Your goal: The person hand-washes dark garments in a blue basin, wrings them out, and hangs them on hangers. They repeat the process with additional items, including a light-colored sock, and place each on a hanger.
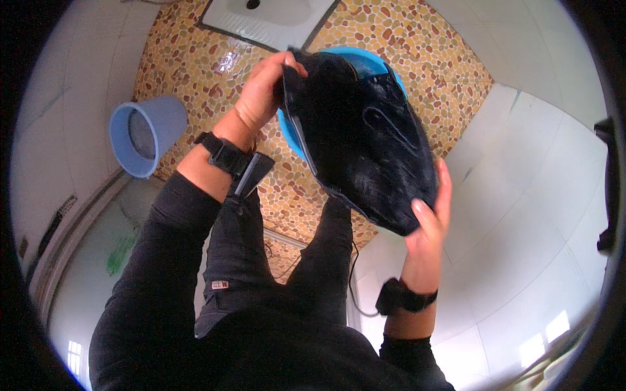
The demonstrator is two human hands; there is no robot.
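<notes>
A black fabric garment or bag (362,141), its exact kind hard to tell, is stretched between my two hands. It has a pale edge along its left side and a pale looped line on its surface. My left hand (266,85) grips its upper left corner. At the lower right end, my right hand (433,210) holds the cloth between thumb and fingers. Beneath the cloth, a bright blue basin (349,51) stands on the floor, mostly covered; some liquid shows at its top side.
A pale blue bucket (168,115) leans or lies by the left wall. At the top, a white squat toilet (274,24) is set into the pebble-patterned floor (435,63). Pale walls (518,195) close in on the right. A black cable (354,293) hangs from my right wrist strap (406,297).
</notes>
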